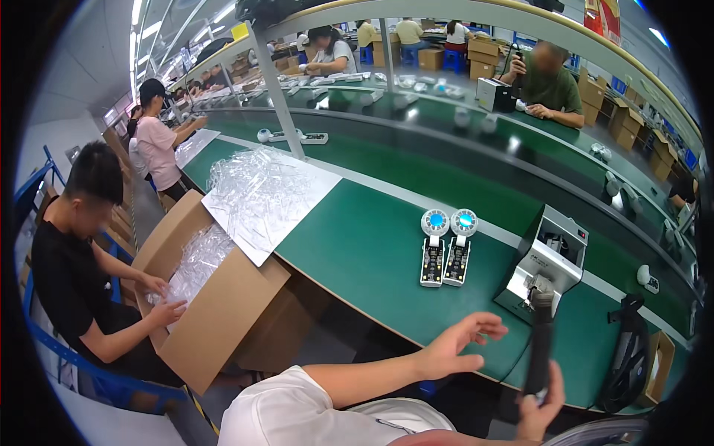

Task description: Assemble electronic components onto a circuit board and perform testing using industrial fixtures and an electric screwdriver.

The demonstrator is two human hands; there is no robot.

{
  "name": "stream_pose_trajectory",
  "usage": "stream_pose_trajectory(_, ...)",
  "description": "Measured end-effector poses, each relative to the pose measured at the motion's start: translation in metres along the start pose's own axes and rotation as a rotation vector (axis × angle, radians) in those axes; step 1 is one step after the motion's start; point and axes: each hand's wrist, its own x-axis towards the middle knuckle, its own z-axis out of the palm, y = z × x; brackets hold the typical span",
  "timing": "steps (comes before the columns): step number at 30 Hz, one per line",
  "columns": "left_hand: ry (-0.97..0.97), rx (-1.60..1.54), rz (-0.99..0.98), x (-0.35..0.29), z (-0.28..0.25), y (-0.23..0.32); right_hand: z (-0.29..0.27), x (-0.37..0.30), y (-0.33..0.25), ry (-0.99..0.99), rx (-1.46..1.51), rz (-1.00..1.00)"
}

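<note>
My right hand (pixel 541 407) is wrapped round a black electric screwdriver (pixel 541 349). The tool stands upright, its upper end at the front of a silver and black screw feeder (pixel 550 256); whether they touch I cannot tell. Over the bench edge my left hand (pixel 462 344) hovers with fingers apart and nothing in it. Beyond it on the green bench lie two white handheld devices with round fan-like heads, blue centres and bare circuit boards: a left device (pixel 432 256) and a right device (pixel 457 256).
At left, a white sheet (pixel 297 195) bears a heap of clear plastic parts (pixel 256 186). A person (pixel 89 290) reaches into a cardboard box (pixel 223 320) of similar parts. A black coiled item (pixel 626 357) lies at right. Behind the bench runs a green conveyor (pixel 387 160) carrying devices.
</note>
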Motion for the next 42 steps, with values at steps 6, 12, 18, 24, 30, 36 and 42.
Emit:
stream_pose_trajectory(6,0.291,-0.710,-0.187,-0.024,-0.008,0.005,0.074,-0.013,0.004,-0.527,-0.246,-0.079)
stream_pose_trajectory(12,0.186,-0.817,-0.182,-0.041,-0.031,0.002,0.095,-0.019,0.011,-0.580,-0.134,-0.122)
stream_pose_trajectory(18,0.137,-0.808,-0.153,-0.033,-0.022,0.012,0.093,-0.018,0.007,-0.521,-0.104,-0.186)
stream_pose_trajectory(24,0.110,-0.749,-0.145,-0.025,-0.008,0.009,0.072,-0.020,0.015,-0.524,-0.193,-0.135)
stream_pose_trajectory(30,0.340,-0.761,0.053,-0.003,-0.026,0.014,0.045,-0.031,0.023,-0.187,-0.323,-0.566)
stream_pose_trajectory(36,0.068,-0.928,-0.069,-0.004,0.012,0.001,0.101,-0.062,0.035,-0.299,0.191,-0.066)
stream_pose_trajectory(42,-0.006,-0.754,-0.106,-0.028,0.067,-0.013,0.074,-0.047,0.045,0.053,0.298,-0.133)
